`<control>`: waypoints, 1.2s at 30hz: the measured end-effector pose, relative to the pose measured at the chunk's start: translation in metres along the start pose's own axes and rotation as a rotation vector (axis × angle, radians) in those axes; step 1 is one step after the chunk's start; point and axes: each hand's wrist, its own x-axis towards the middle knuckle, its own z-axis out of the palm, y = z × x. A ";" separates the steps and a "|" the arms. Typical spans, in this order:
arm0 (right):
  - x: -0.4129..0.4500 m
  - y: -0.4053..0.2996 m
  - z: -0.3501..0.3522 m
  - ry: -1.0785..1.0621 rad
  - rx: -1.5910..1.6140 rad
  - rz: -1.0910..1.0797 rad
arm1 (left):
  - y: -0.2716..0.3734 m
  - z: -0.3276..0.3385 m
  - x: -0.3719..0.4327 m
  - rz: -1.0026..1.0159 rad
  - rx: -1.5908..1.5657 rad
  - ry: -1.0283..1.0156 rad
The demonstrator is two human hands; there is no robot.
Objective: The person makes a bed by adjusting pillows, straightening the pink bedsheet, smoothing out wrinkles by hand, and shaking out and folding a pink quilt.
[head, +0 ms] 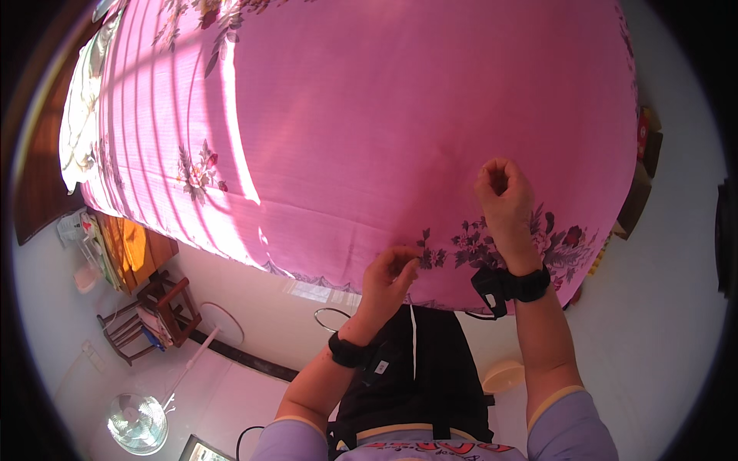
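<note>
A pink bedsheet (357, 138) with printed flowers covers the bed before me. My left hand (387, 281) is over the sheet's near edge, thumb and forefinger curled towards each other beside a dark floral print (435, 256). Farther in and to the right, my right hand (507, 193) has its fingers and thumb bent into a ring above the cloth. No object shows in either hand, and whether the fingertips pinch the fabric is unclear. Each wrist wears a black strap, the right one (531, 283) with a black device on it.
Barred sunlight falls across the sheet's left part, near a white cloth (83, 115). Left of the bed are a wooden chair (167, 305) bearing folded items and a standing fan (137, 423). An orange basin (503, 376) sits on the floor; boxes (637, 196) stand at right.
</note>
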 end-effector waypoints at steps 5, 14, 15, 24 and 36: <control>-0.021 0.004 -0.032 0.095 0.030 0.090 | 0.005 0.002 0.004 0.039 0.069 0.009; -0.063 0.015 -0.042 0.037 0.215 0.221 | 0.041 0.012 0.041 0.332 0.428 0.202; -0.065 0.015 -0.043 0.025 0.293 0.273 | 0.042 0.013 0.045 0.378 0.590 0.256; -0.079 0.021 -0.059 0.094 0.450 0.436 | 0.038 0.028 0.066 0.535 1.015 0.432; -0.088 0.027 -0.067 0.105 0.470 0.406 | 0.028 0.027 0.062 0.503 1.023 0.332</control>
